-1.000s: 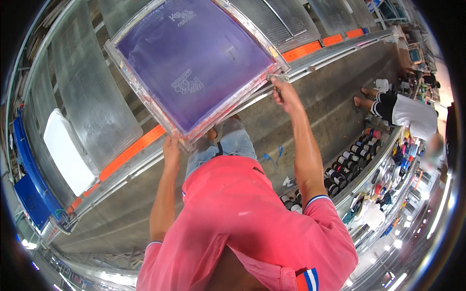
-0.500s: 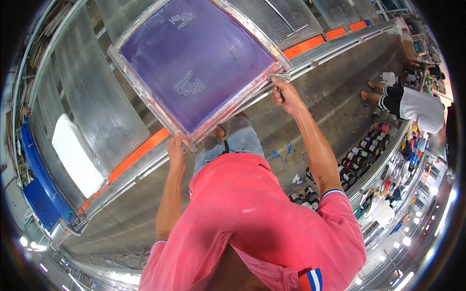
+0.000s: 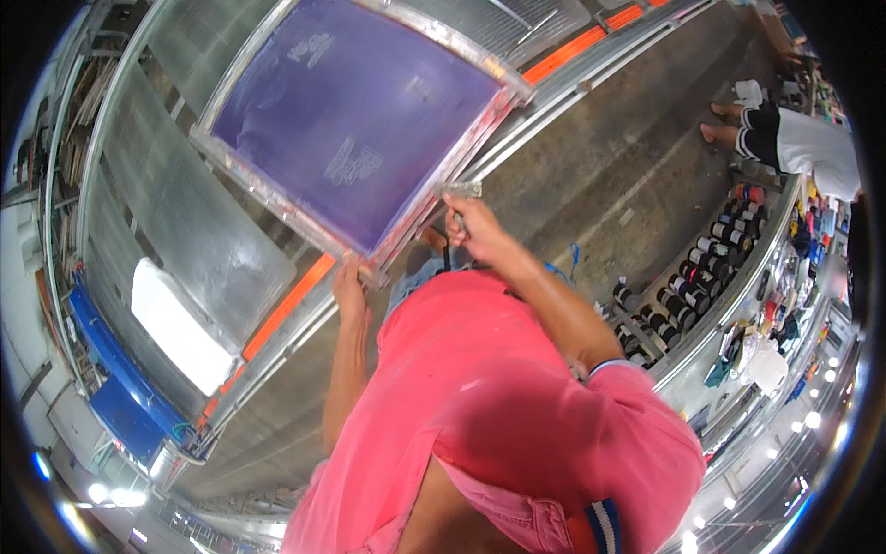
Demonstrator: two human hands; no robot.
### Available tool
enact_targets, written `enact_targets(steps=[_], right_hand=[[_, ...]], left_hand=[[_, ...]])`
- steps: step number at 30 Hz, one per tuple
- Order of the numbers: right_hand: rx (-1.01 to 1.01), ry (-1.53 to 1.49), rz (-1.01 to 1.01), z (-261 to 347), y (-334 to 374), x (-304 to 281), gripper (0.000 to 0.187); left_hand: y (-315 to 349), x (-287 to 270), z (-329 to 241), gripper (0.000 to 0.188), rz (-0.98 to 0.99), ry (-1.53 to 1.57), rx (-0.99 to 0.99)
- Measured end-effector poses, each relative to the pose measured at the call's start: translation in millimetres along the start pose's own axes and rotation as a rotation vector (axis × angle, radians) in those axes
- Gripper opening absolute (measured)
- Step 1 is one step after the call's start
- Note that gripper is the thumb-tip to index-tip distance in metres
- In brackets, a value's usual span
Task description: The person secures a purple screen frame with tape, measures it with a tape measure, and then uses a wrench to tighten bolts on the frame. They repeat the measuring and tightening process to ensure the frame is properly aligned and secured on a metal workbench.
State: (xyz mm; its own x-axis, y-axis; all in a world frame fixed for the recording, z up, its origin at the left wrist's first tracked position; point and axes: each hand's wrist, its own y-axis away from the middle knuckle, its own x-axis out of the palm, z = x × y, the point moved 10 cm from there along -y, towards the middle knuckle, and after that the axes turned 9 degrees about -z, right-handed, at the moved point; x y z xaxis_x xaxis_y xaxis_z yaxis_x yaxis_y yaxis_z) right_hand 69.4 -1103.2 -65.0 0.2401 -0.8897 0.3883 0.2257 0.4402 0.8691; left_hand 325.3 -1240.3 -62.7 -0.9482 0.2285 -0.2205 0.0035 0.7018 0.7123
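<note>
The right grip (image 3: 474, 227) is closed in a fist around the handle of a small tool (image 3: 464, 188); the tool's grey, stained end sits just beyond the fingers, by the near edge of the screen (image 3: 360, 111). The left grip (image 3: 351, 284) touches the screen's near corner; how far its fingers close cannot be told. The screen, purple within a stained frame, spreads ahead of both grips, over the desk (image 3: 591, 79). Just left of the left grip runs an orange strip (image 3: 293, 300); past it lie a clear panel (image 3: 208, 217) and a white board (image 3: 180, 328), then a blue trough (image 3: 134, 374). Well right of the right grip stand cans (image 3: 692, 282), and farther off a co-worker (image 3: 817, 148).
</note>
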Motion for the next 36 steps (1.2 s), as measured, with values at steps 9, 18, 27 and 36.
enact_targets(steps=[9, 18, 27, 36], right_hand=[[-0.279, -0.213, -0.283, 60.4, 2.3, -20.2, 0.03], [-0.404, 0.705, -0.267, 172.7, -3.8, -48.3, 0.037], [-0.234, 0.509, -0.147, 108.7, -8.8, -39.1, 0.038], [-0.181, 0.702, -0.106, 156.5, -16.8, -44.5, 0.05]], left_hand=[[4.2, 3.5, -7.9, 0.036, -0.133, 0.171, 0.063], [1.9, -14.0, 4.1, 0.036, -0.103, 0.163, 0.033], [-0.3, -16.5, 7.6, 0.036, -0.088, 0.147, -0.005], [3.1, -13.2, -1.1, 0.03, -0.084, 0.082, -0.036]])
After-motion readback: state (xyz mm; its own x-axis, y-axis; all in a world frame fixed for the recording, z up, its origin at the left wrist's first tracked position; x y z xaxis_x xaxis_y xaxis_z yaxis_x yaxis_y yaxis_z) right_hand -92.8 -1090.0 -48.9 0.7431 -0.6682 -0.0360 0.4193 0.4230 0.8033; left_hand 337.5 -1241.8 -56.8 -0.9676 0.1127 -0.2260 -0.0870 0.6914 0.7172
